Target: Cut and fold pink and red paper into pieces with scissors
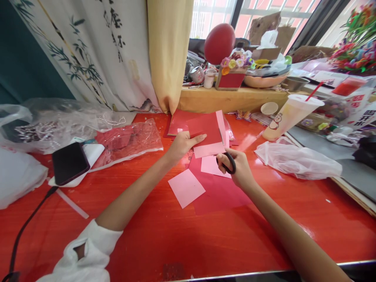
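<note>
My left hand (185, 145) grips the left side of a red paper (207, 131), thumb on top, above the table. Pink paper (209, 149) shows along its lower and right edges. My right hand (237, 163) has its fingers through the black handles of scissors (230, 162). The blades point up along the right edge of the held paper and are mostly hidden. Below lies a pink paper square (187, 188). Another pink piece (213, 166) rests partly under the held paper, on a larger dark red sheet (219, 196).
Behind my hands lies a stack of red paper (180, 117). At left are a phone (70, 163) with a cable and a plastic bag of red material (132, 141). At right stand a tilted drink cup (289, 113) and a crumpled plastic bag (296, 160). The sill is cluttered.
</note>
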`<state>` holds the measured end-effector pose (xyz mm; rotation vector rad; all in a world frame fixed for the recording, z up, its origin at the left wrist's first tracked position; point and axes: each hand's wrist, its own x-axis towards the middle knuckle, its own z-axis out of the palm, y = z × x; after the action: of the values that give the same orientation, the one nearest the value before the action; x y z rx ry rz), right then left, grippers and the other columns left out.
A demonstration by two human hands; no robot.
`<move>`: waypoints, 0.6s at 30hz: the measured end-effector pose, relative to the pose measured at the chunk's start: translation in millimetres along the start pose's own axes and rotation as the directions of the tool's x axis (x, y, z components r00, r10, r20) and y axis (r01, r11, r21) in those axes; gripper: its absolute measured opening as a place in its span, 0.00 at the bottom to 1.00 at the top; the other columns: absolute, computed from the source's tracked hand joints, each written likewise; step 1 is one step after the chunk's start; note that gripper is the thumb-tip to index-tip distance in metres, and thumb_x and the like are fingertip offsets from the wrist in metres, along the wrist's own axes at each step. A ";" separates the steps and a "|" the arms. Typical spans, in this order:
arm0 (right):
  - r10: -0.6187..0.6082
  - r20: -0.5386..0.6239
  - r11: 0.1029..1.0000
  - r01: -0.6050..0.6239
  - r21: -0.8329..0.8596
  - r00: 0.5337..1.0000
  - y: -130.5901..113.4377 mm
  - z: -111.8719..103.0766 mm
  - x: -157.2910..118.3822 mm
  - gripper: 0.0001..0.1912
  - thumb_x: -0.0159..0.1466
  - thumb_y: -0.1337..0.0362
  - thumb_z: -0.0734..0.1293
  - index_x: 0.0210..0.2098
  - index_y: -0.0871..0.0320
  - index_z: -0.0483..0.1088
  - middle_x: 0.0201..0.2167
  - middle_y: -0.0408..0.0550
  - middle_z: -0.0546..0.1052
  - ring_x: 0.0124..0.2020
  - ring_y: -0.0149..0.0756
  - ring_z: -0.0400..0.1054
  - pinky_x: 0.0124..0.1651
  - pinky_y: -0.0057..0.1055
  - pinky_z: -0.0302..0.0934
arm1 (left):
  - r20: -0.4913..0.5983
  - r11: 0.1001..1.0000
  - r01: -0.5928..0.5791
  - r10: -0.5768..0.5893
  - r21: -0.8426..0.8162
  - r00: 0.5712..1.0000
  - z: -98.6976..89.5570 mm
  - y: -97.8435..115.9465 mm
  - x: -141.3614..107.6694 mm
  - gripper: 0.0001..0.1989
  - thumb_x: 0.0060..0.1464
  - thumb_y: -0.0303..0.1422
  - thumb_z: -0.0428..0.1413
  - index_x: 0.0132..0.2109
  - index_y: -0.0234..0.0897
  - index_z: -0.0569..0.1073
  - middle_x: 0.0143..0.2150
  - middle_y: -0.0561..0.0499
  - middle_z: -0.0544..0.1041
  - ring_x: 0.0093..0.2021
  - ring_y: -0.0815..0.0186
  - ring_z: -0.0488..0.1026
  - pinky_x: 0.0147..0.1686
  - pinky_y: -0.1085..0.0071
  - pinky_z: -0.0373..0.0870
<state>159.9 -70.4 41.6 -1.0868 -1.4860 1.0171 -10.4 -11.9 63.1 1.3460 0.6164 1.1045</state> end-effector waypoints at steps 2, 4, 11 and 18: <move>-0.005 0.010 1.000 0.005 0.005 1.000 0.0 -0.9 0.2 0.19 0.58 0.53 0.65 0.19 0.58 0.59 0.10 0.38 0.61 0.14 0.24 0.51 0.19 0.26 0.43 | -0.015 1.000 -0.004 0.004 0.022 1.000 1.0 -0.2 -0.5 0.15 0.44 0.42 0.59 0.30 0.32 0.73 0.30 0.48 0.74 0.31 0.65 0.71 0.30 0.69 0.65; -0.010 0.018 1.000 0.010 -0.004 1.000 -0.4 -2.0 0.4 0.20 0.58 0.51 0.64 0.18 0.58 0.59 0.11 0.38 0.61 0.14 0.24 0.51 0.20 0.26 0.44 | -0.031 0.999 -0.003 0.005 0.050 1.000 2.1 -0.6 -1.2 0.15 0.44 0.43 0.60 0.31 0.33 0.74 0.28 0.49 0.74 0.32 0.63 0.71 0.31 0.68 0.65; -0.003 0.012 0.999 0.003 -0.039 1.000 -2.1 -3.1 0.3 0.22 0.57 0.48 0.64 0.18 0.58 0.59 0.11 0.38 0.60 0.14 0.24 0.50 0.19 0.26 0.44 | -0.041 0.995 0.011 -0.007 0.098 0.999 3.6 0.0 -2.1 0.15 0.43 0.44 0.60 0.28 0.35 0.73 0.25 0.50 0.72 0.32 0.62 0.70 0.29 0.67 0.65; -0.009 0.005 1.000 0.009 -0.003 1.000 0.4 -4.4 0.8 0.20 0.58 0.52 0.64 0.18 0.59 0.61 0.11 0.39 0.61 0.14 0.24 0.51 0.19 0.26 0.43 | -0.032 0.993 -0.001 0.005 0.121 0.999 5.4 0.1 -3.2 0.16 0.43 0.45 0.60 0.29 0.35 0.73 0.25 0.49 0.72 0.33 0.61 0.70 0.32 0.66 0.66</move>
<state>164.2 -69.2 42.2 -1.0799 -1.4960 1.0124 -7.0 -17.2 63.4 1.4354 0.7147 1.1083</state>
